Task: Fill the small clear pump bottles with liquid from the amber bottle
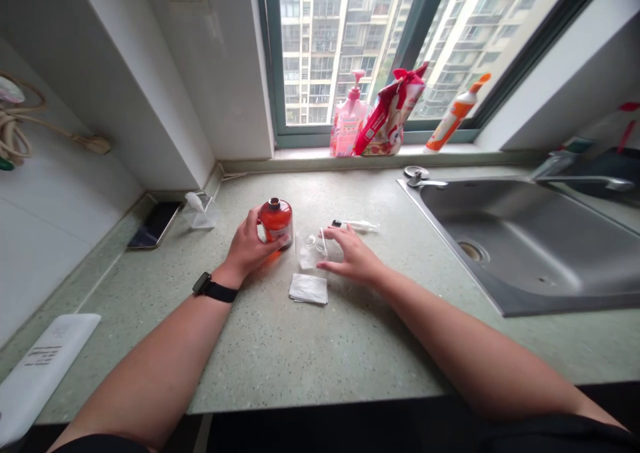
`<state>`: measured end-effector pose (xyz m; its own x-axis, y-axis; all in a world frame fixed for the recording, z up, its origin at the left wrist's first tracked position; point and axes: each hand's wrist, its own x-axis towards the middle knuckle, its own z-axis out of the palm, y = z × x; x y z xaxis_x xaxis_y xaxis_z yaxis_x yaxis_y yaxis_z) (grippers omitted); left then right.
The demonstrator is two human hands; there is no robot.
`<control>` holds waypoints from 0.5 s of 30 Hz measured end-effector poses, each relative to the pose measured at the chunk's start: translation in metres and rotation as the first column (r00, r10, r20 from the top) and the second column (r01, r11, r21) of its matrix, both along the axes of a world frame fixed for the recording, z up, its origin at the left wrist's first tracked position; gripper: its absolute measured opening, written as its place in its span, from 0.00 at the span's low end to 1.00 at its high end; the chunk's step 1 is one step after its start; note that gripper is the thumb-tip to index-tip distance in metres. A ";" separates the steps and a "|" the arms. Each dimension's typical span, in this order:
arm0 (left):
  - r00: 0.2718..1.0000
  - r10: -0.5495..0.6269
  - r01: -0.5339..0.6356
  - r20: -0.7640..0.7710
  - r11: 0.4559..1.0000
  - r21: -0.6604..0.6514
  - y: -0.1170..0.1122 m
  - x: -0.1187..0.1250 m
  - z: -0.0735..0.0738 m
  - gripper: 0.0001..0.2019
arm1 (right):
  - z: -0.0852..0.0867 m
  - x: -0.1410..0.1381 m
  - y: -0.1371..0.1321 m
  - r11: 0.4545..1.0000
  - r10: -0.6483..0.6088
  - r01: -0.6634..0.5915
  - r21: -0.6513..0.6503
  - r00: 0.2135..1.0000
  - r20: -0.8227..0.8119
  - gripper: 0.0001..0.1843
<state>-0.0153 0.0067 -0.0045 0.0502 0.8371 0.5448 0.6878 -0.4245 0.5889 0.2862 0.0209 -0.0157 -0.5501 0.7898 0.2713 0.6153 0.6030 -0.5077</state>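
Observation:
My left hand [256,240] is wrapped round the side of a reddish-orange bottle [277,218] with an uncapped, dark neck, standing upright on the counter. Just right of it sits a small clear plastic container [307,256], with round clear shapes in or on it that I cannot make out. My right hand [353,256] grips that container's right side, thumb at the near edge and fingers at the far edge. A folded white tissue [309,288] lies in front of the container. Behind my right fingers rests a slim white-and-clear item with a black end [363,226].
At the left stand a phone [155,225] and another clear container [203,214] with a white piece in it. A long white object [47,366] lies front left. The steel sink [440,240] is at right. A pink pump bottle [347,123], red bag [393,116] and orange-white bottle [453,121] line the sill.

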 end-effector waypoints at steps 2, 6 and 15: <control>0.999 0.050 -0.050 0.010 0.999 -0.007 0.001 -0.001 -0.001 0.39 | -0.001 -0.001 0.000 1.000 -0.009 0.008 0.006 1.000 0.026 0.34; 0.993 0.102 -0.100 0.052 0.994 -0.033 0.003 -0.003 -0.004 0.39 | -0.004 -0.002 0.000 0.999 -0.032 0.030 0.040 0.997 0.067 0.38; 0.996 0.093 -0.091 -0.016 0.991 0.096 0.003 -0.010 0.001 0.39 | 0.014 0.040 0.030 0.968 -0.218 0.230 0.100 0.969 -0.117 0.31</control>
